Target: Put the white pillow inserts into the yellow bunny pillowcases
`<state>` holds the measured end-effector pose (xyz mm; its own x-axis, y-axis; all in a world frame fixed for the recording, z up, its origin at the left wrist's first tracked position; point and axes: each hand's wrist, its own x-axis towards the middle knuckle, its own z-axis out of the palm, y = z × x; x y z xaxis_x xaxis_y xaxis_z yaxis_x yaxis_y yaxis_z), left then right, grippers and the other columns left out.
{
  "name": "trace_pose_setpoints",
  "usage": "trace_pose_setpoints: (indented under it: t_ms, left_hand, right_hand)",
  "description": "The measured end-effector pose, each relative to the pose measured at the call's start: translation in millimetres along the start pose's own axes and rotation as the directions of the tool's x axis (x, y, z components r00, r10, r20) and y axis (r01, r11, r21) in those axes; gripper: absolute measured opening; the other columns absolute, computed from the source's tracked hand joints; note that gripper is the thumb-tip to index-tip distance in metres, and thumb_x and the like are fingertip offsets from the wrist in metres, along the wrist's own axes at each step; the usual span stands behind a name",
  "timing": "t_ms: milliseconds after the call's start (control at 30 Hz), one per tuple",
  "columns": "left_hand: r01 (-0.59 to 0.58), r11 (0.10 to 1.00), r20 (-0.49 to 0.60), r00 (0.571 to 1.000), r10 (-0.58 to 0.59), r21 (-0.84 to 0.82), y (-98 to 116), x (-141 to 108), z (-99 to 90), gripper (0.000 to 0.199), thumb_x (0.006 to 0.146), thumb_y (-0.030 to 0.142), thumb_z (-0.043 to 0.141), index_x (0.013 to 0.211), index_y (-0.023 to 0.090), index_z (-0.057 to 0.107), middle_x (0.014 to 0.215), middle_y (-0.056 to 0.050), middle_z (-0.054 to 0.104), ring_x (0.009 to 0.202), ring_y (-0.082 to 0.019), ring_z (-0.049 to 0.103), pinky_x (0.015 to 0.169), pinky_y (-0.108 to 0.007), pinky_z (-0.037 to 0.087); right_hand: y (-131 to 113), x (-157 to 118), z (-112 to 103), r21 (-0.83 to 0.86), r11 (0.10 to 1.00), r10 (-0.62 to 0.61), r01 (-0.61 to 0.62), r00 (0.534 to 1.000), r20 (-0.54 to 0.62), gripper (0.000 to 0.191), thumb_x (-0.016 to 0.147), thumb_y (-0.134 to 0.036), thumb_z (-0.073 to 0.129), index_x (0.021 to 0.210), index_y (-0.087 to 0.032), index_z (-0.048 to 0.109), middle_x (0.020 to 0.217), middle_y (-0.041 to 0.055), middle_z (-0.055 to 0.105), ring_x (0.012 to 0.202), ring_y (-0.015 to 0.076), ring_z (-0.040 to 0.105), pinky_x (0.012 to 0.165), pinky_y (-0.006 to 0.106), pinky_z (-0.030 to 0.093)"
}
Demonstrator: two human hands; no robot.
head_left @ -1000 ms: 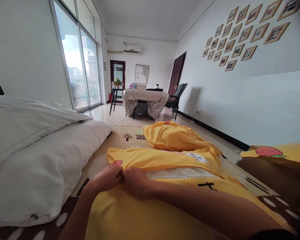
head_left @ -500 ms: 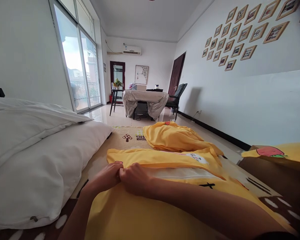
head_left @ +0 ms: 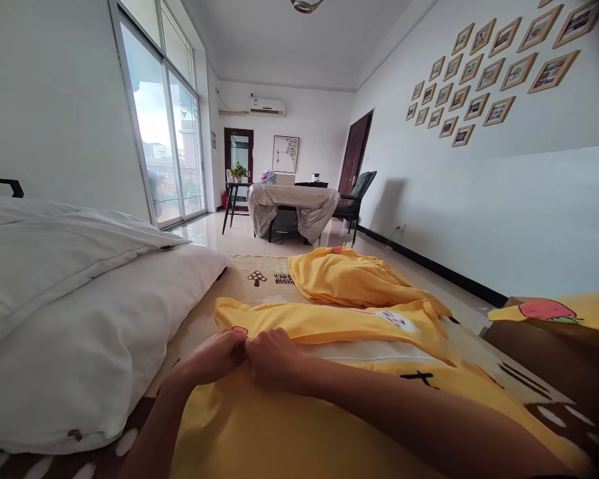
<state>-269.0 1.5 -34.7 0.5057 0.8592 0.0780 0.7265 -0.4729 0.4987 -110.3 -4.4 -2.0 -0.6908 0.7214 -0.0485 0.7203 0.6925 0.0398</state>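
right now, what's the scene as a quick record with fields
left hand: closed at the edge of the yellow cover; exact grip hidden
right hand: closed at the same edge, close beside the left hand
yellow cover: spread out, a white band showing beyond its near part
left side: white pillows, one overlapping another
beyond: bunched yellow cloth on a patterned blanket
right side: red-printed yellow cloth over a brown box
background: draped table, dark chair
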Motion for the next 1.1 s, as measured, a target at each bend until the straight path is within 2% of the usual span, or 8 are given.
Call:
trace_pose_setpoints:
  t_ms: [267, 500, 600, 667, 733, 800, 933, 1100]
  left_hand:
    - [0.058, 0.998, 0.026, 0.998, -0.059, 0.032, -4, -3, -2.5, 0.013, 0.076, 0.013, 0.043, 0.064, 0.018, 0.042, 0.07, 0.003, 0.049, 0.065, -0.012, 0.043, 0.061, -0.026, 0.031]
    - [0.145, 0.981, 0.06, 0.986, -0.153, 0.125, 0, -2, 3.8, 0.016, 0.073, 0.013, 0.044, 0.06, 0.018, 0.036, 0.069, 0.001, 0.046, 0.064, -0.014, 0.043, 0.058, -0.027, 0.03]
    - [0.163, 0.966, -0.005, 0.986, -0.166, 0.2, 17, 2, 11.3, 0.015, 0.075, 0.008, 0.038, 0.064, 0.019, 0.038, 0.08, -0.004, 0.052, 0.074, -0.019, 0.049, 0.069, -0.032, 0.037]
    - [0.126, 0.965, -0.04, 0.992, -0.119, 0.232, 33, 7, 16.7, 0.013, 0.075, 0.007, 0.038, 0.072, 0.019, 0.043, 0.09, -0.008, 0.055, 0.087, -0.023, 0.051, 0.081, -0.037, 0.038]
    - [0.07, 0.969, -0.052, 0.997, -0.06, 0.237, 47, 12, 21.7, 0.013, 0.08, 0.009, 0.038, 0.077, 0.019, 0.045, 0.094, -0.008, 0.057, 0.092, -0.023, 0.051, 0.085, -0.037, 0.037]
    - [0.059, 0.972, -0.07, 0.997, -0.044, 0.229, 58, 16, 25.9, 0.016, 0.086, 0.012, 0.034, 0.076, 0.02, 0.044, 0.093, -0.007, 0.058, 0.087, -0.021, 0.052, 0.079, -0.035, 0.038]
    - [0.147, 0.971, -0.143, 0.982, -0.121, 0.189, 63, 23, 33.1, 0.023, 0.09, 0.011, 0.029, 0.071, 0.021, 0.038, 0.09, -0.008, 0.059, 0.08, -0.02, 0.053, 0.07, -0.034, 0.036]
    - [0.213, 0.972, -0.231, 0.955, -0.186, 0.096, 60, 29, 46.2, 0.022, 0.088, 0.006, 0.028, 0.074, 0.022, 0.036, 0.091, -0.008, 0.06, 0.084, -0.021, 0.054, 0.069, -0.032, 0.036]
  right_hand:
    - [12, -5, -3, -0.039, 0.999, 0.028, -0.027, 1.0, 0.011, 0.022, 0.075, -0.021, 0.058, 0.091, -0.014, 0.071, 0.087, 0.0139, 0.073, 0.078, 0.0257, 0.068, 0.06, 0.029, 0.044]
    - [36, -40, 2, -0.079, 0.994, 0.075, -0.076, 0.997, -0.021, 0.017, 0.076, -0.016, 0.053, 0.081, -0.01, 0.068, 0.08, 0.0165, 0.072, 0.069, 0.0271, 0.068, 0.051, 0.029, 0.032]
    - [41, -51, 8, -0.06, 0.995, 0.077, -0.081, 0.995, -0.064, 0.016, 0.08, -0.017, 0.051, 0.083, -0.011, 0.066, 0.077, 0.0146, 0.071, 0.065, 0.0238, 0.066, 0.05, 0.029, 0.026]
    - [44, -54, 11, -0.03, 0.997, 0.072, -0.076, 0.993, -0.098, 0.017, 0.084, -0.019, 0.049, 0.083, -0.013, 0.064, 0.076, 0.0113, 0.071, 0.063, 0.0203, 0.065, 0.05, 0.029, 0.024]
    - [47, -55, 13, 0.005, 0.998, 0.065, -0.065, 0.989, -0.135, 0.017, 0.087, -0.019, 0.046, 0.082, -0.015, 0.063, 0.077, 0.0078, 0.071, 0.063, 0.0168, 0.063, 0.052, 0.028, 0.025]
    - [48, -54, 14, 0.036, 0.998, 0.059, -0.054, 0.983, -0.173, 0.019, 0.09, -0.017, 0.044, 0.082, -0.016, 0.061, 0.078, 0.0054, 0.069, 0.065, 0.0143, 0.061, 0.055, 0.027, 0.028]
    - [49, -54, 18, 0.061, 0.997, 0.056, -0.043, 0.973, -0.223, 0.021, 0.091, -0.015, 0.042, 0.082, -0.016, 0.061, 0.079, 0.0046, 0.066, 0.071, 0.014, 0.057, 0.062, 0.026, 0.033]
    - [54, -55, 25, -0.07, 0.998, -0.03, 0.009, 0.952, -0.304, 0.02, 0.09, -0.012, 0.044, 0.087, -0.016, 0.063, 0.091, 0.0075, 0.064, 0.083, 0.0184, 0.054, 0.068, 0.029, 0.035]
